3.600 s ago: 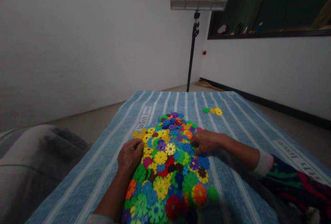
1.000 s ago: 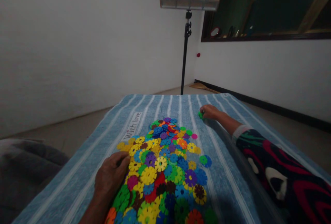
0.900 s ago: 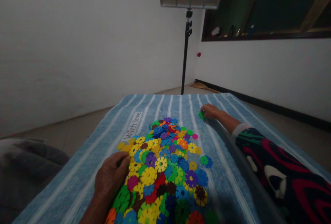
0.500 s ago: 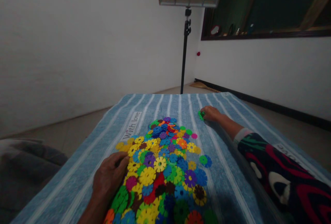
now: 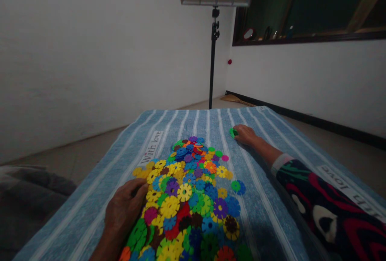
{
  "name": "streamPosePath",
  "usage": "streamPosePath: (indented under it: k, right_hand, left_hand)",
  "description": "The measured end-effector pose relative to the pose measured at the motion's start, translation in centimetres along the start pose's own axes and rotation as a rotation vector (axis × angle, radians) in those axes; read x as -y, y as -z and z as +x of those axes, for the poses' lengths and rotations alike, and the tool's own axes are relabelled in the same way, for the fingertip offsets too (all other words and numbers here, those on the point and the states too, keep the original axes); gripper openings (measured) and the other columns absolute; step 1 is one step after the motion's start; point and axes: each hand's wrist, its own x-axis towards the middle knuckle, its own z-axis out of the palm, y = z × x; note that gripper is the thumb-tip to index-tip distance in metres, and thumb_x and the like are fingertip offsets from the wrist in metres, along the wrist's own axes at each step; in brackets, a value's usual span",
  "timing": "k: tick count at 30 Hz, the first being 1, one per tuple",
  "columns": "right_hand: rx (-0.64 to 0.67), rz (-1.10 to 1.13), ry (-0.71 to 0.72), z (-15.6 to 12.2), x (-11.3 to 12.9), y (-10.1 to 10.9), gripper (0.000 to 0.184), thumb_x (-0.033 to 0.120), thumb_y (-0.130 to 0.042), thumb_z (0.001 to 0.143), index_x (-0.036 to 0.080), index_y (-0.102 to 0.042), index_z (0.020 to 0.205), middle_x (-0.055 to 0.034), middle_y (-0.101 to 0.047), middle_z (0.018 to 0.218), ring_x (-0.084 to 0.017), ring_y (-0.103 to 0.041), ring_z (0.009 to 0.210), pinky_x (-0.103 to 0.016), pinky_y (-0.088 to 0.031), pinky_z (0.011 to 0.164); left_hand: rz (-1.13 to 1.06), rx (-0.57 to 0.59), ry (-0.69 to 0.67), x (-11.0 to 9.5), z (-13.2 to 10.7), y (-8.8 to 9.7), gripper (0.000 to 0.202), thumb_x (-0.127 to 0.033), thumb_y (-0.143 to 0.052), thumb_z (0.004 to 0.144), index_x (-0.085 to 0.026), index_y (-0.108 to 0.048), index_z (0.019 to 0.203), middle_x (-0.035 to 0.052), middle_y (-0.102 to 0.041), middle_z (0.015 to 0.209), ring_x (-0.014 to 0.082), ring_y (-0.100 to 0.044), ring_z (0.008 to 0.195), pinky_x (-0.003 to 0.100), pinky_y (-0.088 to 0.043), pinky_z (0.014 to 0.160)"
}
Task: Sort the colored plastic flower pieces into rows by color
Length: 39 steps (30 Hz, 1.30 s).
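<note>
A heap of colourful flower-shaped plastic discs (image 5: 187, 196) lies on a blue striped towel (image 5: 265, 196). My left hand (image 5: 123, 210) rests palm down on the left edge of the heap, fingers loosely bent against yellow discs, gripping nothing. My right hand (image 5: 245, 134) is stretched out far to the right beyond the heap, its fingers pinched on a green disc (image 5: 233, 132) lying on the towel. The hand hides any other discs at that spot. A green and a blue disc (image 5: 238, 186) lie apart at the heap's right side.
The towel bears the words "With love" (image 5: 152, 148) at the far left and right edges. A light panel on a black stand (image 5: 212, 52) rises behind the towel. White walls and a dark window enclose the corner. A grey blanket (image 5: 27, 196) lies at left.
My right hand left the heap and reached out to the far right, where it now pinches the green disc. In the last second it has barely moved. My left hand stayed put.
</note>
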Motion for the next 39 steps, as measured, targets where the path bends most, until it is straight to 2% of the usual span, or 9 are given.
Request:
streamPosePath:
  k: [6, 11, 15, 20, 26, 33, 39]
  right_hand:
    - [-0.016, 0.023, -0.010, -0.3, 0.1, 0.2, 0.031, 0.023, -0.059, 0.083, 0.019, -0.065, 0.113, -0.0132, -0.065, 0.118, -0.024, -0.060, 0.106, -0.029, -0.042, 0.081]
    - [-0.023, 0.062, 0.018, -1.9, 0.6, 0.6, 0.034, 0.025, -0.057, 0.084, 0.017, -0.065, 0.116, -0.0139, -0.065, 0.119, -0.025, -0.060, 0.107, -0.029, -0.041, 0.083]
    - [-0.007, 0.118, 0.076, -4.5, 2.0, 0.3, 0.034, 0.028, -0.056, 0.086, 0.018, -0.066, 0.116, -0.0114, -0.067, 0.116, -0.024, -0.060, 0.108, -0.028, -0.040, 0.083]
    - [0.015, 0.184, 0.156, -9.0, 4.3, -0.3, 0.022, 0.032, -0.054, 0.089, 0.021, -0.070, 0.099, -0.0049, -0.070, 0.102, -0.018, -0.061, 0.095, -0.025, -0.038, 0.076]
    - [-0.051, 0.205, 0.201, -12.8, 6.1, -1.2, 0.017, 0.027, -0.054, 0.089, 0.020, -0.068, 0.084, -0.0060, -0.066, 0.094, -0.019, -0.056, 0.093, -0.028, -0.036, 0.077]
    - [-0.150, 0.329, 0.142, -14.2, 6.8, -2.8, 0.020, 0.020, -0.051, 0.092, 0.019, -0.069, 0.084, -0.0058, -0.065, 0.097, -0.018, -0.055, 0.098, -0.028, -0.037, 0.088]
    - [-0.198, 0.413, 0.127, -14.8, 7.5, -3.5, 0.025, 0.023, -0.047, 0.095, 0.021, -0.071, 0.088, -0.0045, -0.066, 0.100, -0.017, -0.056, 0.099, -0.028, -0.038, 0.090]
  left_hand:
    - [0.001, 0.007, -0.018, -0.3, -0.1, 0.3, 0.039, -0.050, -0.046, 0.072, -0.024, -0.074, 0.082, 0.0049, -0.076, 0.100, 0.0270, -0.068, 0.095, 0.034, -0.053, 0.084]
    - [-0.008, 0.013, -0.023, -0.3, -0.2, 0.2, 0.038, -0.048, -0.047, 0.074, -0.023, -0.074, 0.082, 0.0047, -0.075, 0.099, 0.0266, -0.068, 0.096, 0.033, -0.053, 0.084]
    - [-0.005, 0.008, -0.040, -0.3, -0.2, 0.2, 0.037, -0.047, -0.046, 0.075, -0.023, -0.074, 0.082, 0.0042, -0.075, 0.099, 0.0260, -0.067, 0.096, 0.032, -0.053, 0.083]
    - [0.001, 0.009, -0.049, -0.5, -0.3, 0.2, 0.038, -0.047, -0.045, 0.076, -0.022, -0.073, 0.084, 0.0051, -0.075, 0.102, 0.0254, -0.067, 0.098, 0.032, -0.052, 0.086]
    - [0.014, 0.004, -0.059, -1.1, -0.3, 0.5, 0.038, -0.045, -0.044, 0.075, -0.022, -0.074, 0.081, 0.0053, -0.076, 0.098, 0.0244, -0.068, 0.093, 0.030, -0.052, 0.081]
    - [0.021, -0.010, -0.066, -1.9, -0.3, 0.8, 0.036, -0.043, -0.044, 0.073, -0.023, -0.074, 0.076, 0.0045, -0.076, 0.095, 0.0232, -0.069, 0.089, 0.029, -0.053, 0.074]
    - [0.034, 0.006, -0.093, -1.6, -0.2, 0.7, 0.039, -0.044, -0.042, 0.076, -0.022, -0.074, 0.077, 0.0059, -0.076, 0.094, 0.0225, -0.069, 0.087, 0.028, -0.051, 0.071]
